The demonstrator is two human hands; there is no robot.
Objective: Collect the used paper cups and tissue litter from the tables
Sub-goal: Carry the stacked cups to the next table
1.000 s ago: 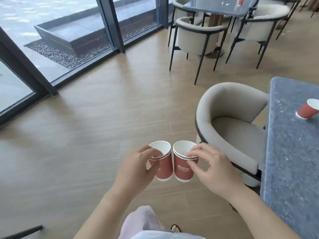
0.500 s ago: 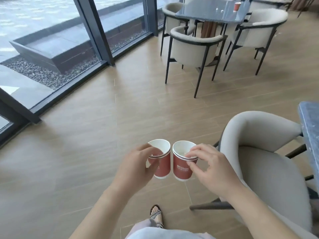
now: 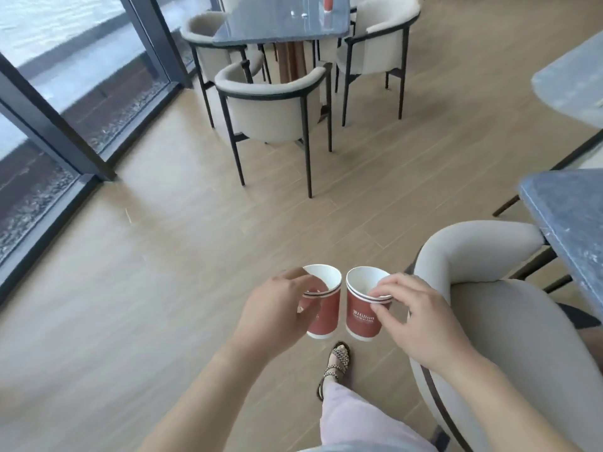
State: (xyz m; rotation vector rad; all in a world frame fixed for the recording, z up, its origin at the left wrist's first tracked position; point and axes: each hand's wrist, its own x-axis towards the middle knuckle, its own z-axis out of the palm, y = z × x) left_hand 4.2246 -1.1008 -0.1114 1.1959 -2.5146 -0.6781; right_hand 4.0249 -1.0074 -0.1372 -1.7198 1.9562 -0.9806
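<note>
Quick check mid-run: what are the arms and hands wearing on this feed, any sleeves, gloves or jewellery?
Both hands are bare: the left hand and right hand show no gloves, and no rings on the fingers in view. The left forearm and right forearm are uncovered down to the frame's lower edge, with no sleeve cuff, watch, bracelet or marking visible.

Arms forward; left grip [image 3: 274, 309] clasps left cup [image 3: 326, 316], right grip [image 3: 422, 319] pinches right cup [image 3: 360, 318].
</note>
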